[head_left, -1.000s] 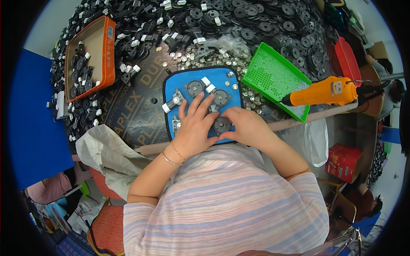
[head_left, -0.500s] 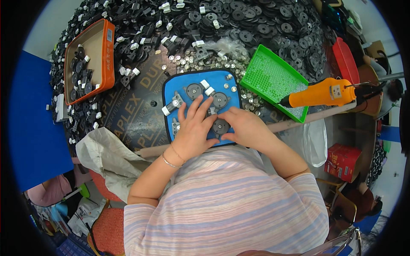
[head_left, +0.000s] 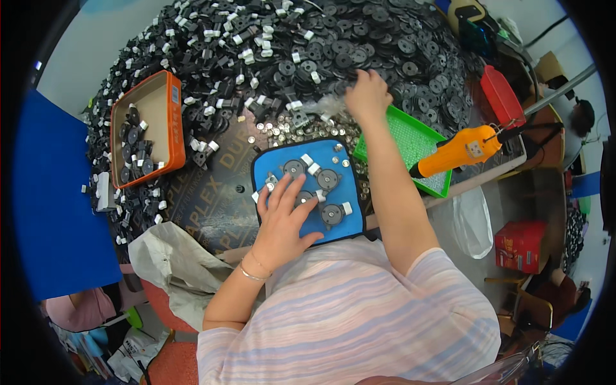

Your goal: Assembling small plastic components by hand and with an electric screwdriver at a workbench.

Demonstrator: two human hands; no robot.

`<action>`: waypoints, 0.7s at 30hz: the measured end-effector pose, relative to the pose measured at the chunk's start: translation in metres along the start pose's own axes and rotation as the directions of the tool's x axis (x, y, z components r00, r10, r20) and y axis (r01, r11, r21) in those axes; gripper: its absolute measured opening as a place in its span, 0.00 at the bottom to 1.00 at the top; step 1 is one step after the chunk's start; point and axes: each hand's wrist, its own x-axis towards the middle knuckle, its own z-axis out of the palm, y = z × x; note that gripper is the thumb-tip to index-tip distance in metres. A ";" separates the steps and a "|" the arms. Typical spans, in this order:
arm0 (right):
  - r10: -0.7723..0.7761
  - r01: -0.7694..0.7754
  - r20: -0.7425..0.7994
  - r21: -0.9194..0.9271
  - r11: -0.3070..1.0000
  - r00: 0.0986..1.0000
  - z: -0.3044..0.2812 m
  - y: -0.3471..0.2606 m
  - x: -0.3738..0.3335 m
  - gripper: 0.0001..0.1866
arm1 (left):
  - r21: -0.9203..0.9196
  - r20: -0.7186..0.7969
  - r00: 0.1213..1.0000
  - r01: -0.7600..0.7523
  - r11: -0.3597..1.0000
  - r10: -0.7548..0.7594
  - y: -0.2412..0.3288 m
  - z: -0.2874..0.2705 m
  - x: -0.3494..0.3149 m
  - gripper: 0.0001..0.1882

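My left hand (head_left: 278, 226) lies over a blue mat (head_left: 351, 226) with its fingers spread, their tips at round black plastic parts with white ends. One such part (head_left: 332, 214) lies to the right of the hand. Farther up the mat are another black part (head_left: 328, 179) and one beside it (head_left: 294, 168). My right hand (head_left: 369, 97) is stretched out to the near edge of a heap of black discs (head_left: 410, 48). Its fingers are bent downward, and whether anything is in them is hidden.
Small silver metal pieces (head_left: 289, 133) are scattered beyond the mat. A green tray (head_left: 401, 138) stands at the right, with an orange power screwdriver (head_left: 459, 153) over it. An orange-rimmed box (head_left: 179, 138) holds black parts at the left. A red tray (head_left: 502, 96) is far right.
My right hand has left the parts on the mat and moved away to the disc heap. The left hand stays over the mat, its fingers spread. The whole view has shifted slightly.
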 end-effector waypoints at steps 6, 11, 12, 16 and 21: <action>0.241 -0.177 0.307 -0.223 0.959 0.921 -0.005 0.016 0.035 0.26 | 0.061 -0.161 0.980 0.125 0.990 -0.114 -0.035 -0.015 -0.036 0.27; 0.195 -0.118 0.297 -0.258 0.959 0.935 -0.003 0.015 0.034 0.26 | 0.051 -0.281 0.938 0.224 0.973 -0.201 -0.062 -0.025 -0.058 0.24; 0.157 -0.090 0.257 -0.255 0.963 0.953 -0.004 0.014 0.032 0.25 | 0.049 -0.280 0.937 0.233 0.971 -0.210 -0.064 -0.026 -0.060 0.24; -0.315 0.315 0.048 0.002 0.949 0.948 -0.038 -0.019 -0.017 0.13 | -0.037 -0.323 0.904 0.285 0.958 -0.282 -0.071 -0.026 -0.061 0.22; -0.907 0.718 0.029 0.601 0.352 0.420 -0.032 -0.048 -0.099 0.14 | -0.237 -0.370 0.868 0.257 0.937 -0.332 -0.077 -0.025 -0.042 0.18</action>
